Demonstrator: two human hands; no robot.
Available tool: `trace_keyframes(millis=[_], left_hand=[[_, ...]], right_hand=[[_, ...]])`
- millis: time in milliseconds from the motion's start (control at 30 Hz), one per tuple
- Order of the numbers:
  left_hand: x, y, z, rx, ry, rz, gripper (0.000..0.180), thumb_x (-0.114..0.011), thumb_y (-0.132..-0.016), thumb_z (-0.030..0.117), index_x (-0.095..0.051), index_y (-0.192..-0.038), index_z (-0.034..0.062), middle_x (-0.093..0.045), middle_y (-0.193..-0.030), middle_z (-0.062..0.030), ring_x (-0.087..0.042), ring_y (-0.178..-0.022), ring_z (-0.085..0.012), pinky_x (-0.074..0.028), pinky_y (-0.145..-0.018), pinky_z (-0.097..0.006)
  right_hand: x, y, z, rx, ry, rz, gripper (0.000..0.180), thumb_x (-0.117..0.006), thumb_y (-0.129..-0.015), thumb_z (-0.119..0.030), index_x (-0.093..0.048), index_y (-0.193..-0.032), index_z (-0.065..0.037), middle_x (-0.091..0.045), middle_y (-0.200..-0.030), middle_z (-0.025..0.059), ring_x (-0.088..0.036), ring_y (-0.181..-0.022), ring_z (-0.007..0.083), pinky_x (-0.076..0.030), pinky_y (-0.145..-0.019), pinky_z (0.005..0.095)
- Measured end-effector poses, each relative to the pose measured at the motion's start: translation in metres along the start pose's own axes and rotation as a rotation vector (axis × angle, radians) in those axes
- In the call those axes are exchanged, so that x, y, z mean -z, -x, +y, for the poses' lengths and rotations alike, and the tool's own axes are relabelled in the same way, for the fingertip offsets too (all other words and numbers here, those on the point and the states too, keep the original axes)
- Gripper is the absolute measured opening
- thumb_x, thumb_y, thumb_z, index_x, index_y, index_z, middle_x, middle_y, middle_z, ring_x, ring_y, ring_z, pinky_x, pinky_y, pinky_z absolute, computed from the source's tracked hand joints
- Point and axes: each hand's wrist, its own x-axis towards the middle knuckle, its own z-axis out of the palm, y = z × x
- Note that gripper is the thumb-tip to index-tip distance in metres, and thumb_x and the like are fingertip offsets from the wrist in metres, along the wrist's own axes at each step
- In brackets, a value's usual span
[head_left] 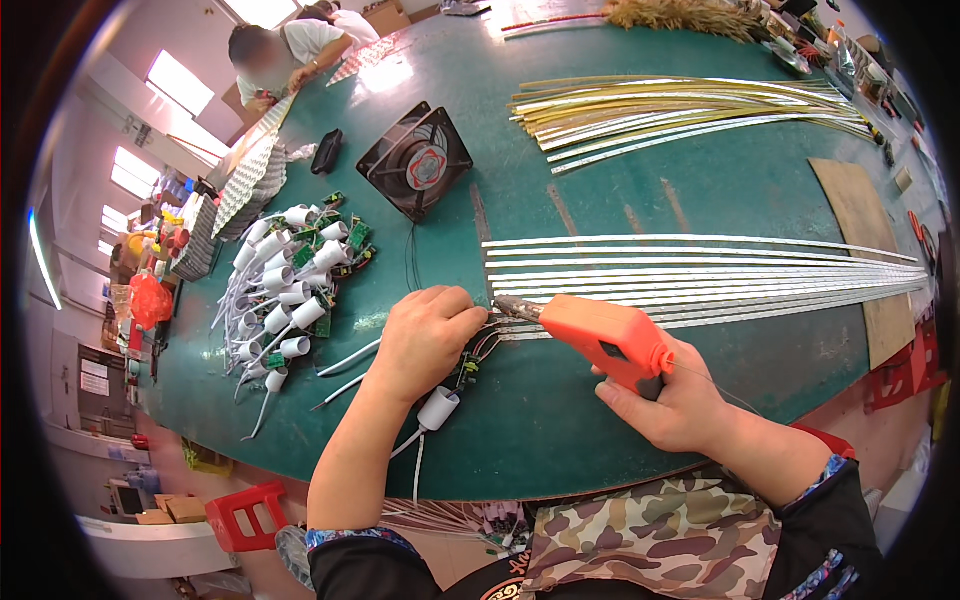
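Right hand [682, 402] wrapped round an orange soldering gun [606, 338], left hand [428, 335] pinched on thin wires [487, 347], white strips [720, 282] along this green table [560, 425].

Bright in here: left windows [181, 84] nearly blown out, tube light [44, 260] on, hard glare across the far green tabletop [570, 425]. White strips [650, 277] read crisp. Fisheye bends straight edges; rim vignettes to black.
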Motion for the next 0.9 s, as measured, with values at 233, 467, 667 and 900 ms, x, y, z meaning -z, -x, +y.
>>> trace_keyframes(millis=[233,467,667,900], left_hand=[[0.001,0.0007,-0.0012,0.014,-0.001,-0.032,0.013,-0.066,-0.073,0.005,-0.068,-0.086,0.007,-0.063,-0.082,-0.0053,-0.064,-0.077,-0.0271,-0.052,-0.069,-0.04],[0.001,0.0005,-0.0007,0.018,-0.015,-0.047,0.013,-0.065,-0.074,0.005,-0.069,-0.087,0.0066,-0.062,-0.081,-0.0054,-0.064,-0.078,-0.0272,-0.051,-0.069,-0.04],[0.001,0.0,0.0001,0.023,-0.011,-0.052,0.013,-0.066,-0.073,0.005,-0.069,-0.086,0.0068,-0.062,-0.081,-0.005,-0.063,-0.078,-0.0266,-0.051,-0.07,-0.04],[0.0018,-0.001,-0.0002,0.019,-0.016,-0.059,0.013,-0.066,-0.073,0.005,-0.069,-0.086,0.0071,-0.062,-0.081,-0.0047,-0.063,-0.078,-0.0263,-0.051,-0.07,-0.039]], right_hand=[[-0.0041,-0.0013,0.0019,0.048,0.016,0.005,0.05,-0.07,-0.086,-0.01,-0.053,-0.132,-0.002,-0.067,-0.097,0.0093,-0.065,-0.082,0.0213,-0.052,-0.078,0.0332],[-0.0029,0.0008,-0.0018,0.035,0.055,-0.002,0.051,-0.07,-0.086,-0.01,-0.052,-0.133,-0.002,-0.066,-0.095,0.0097,-0.065,-0.081,0.022,-0.052,-0.077,0.0329],[0.0004,0.0035,-0.0046,-0.001,0.027,-0.015,0.049,-0.07,-0.087,-0.011,-0.052,-0.132,-0.002,-0.065,-0.093,0.0093,-0.063,-0.078,0.0214,-0.051,-0.075,0.0327],[0.0024,0.0049,-0.0013,0.031,0.015,0.028,0.048,-0.072,-0.087,-0.014,-0.053,-0.129,-0.001,-0.065,-0.101,0.0133,-0.065,-0.086,0.0274,-0.051,-0.078,0.0349]])
